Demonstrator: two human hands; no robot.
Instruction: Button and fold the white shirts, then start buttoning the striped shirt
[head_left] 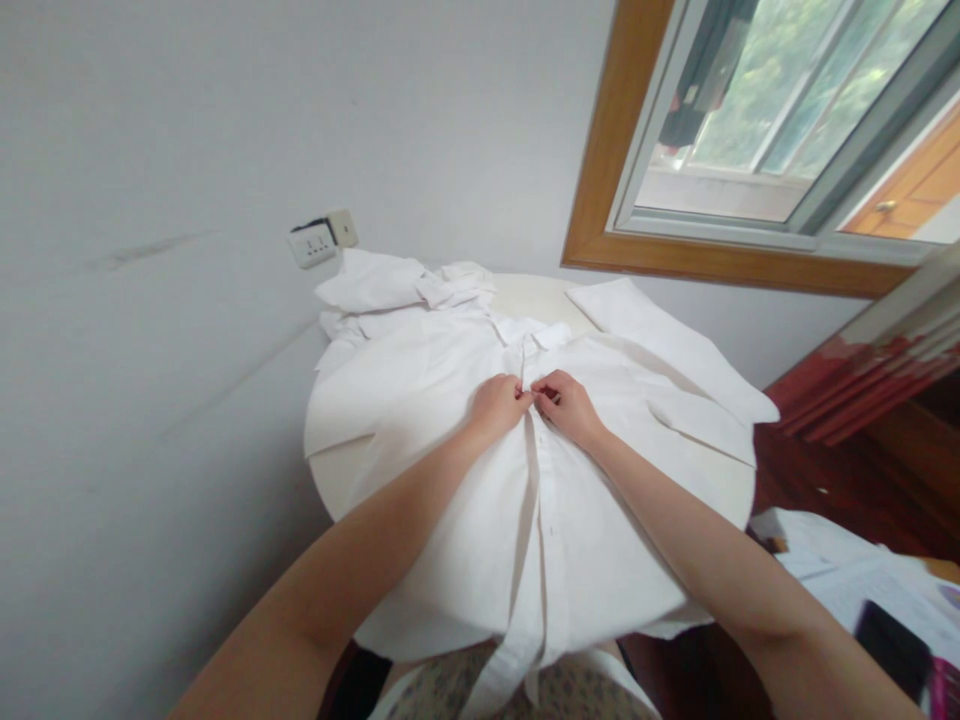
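A white button-up shirt (450, 530) lies spread over a round pale table (337, 480), its collar toward the wall and its hem hanging over the near edge. The front placket runs down the middle, partly parted below my hands. My left hand (499, 403) pinches the placket's left edge a little below the collar (536, 340). Close beside it, my right hand (564, 405) pinches the other edge, fingertips nearly touching the left ones. Any button between the fingers is too small to make out. One sleeve (675, 345) stretches out to the right.
Bunched white cloth (397, 285) lies at the table's back left. Behind stands a wall with a socket (311, 245) and a wood-framed window (615, 200). Papers (840, 560) and a dark phone (892, 645) are at lower right, near a red curtain (862, 380).
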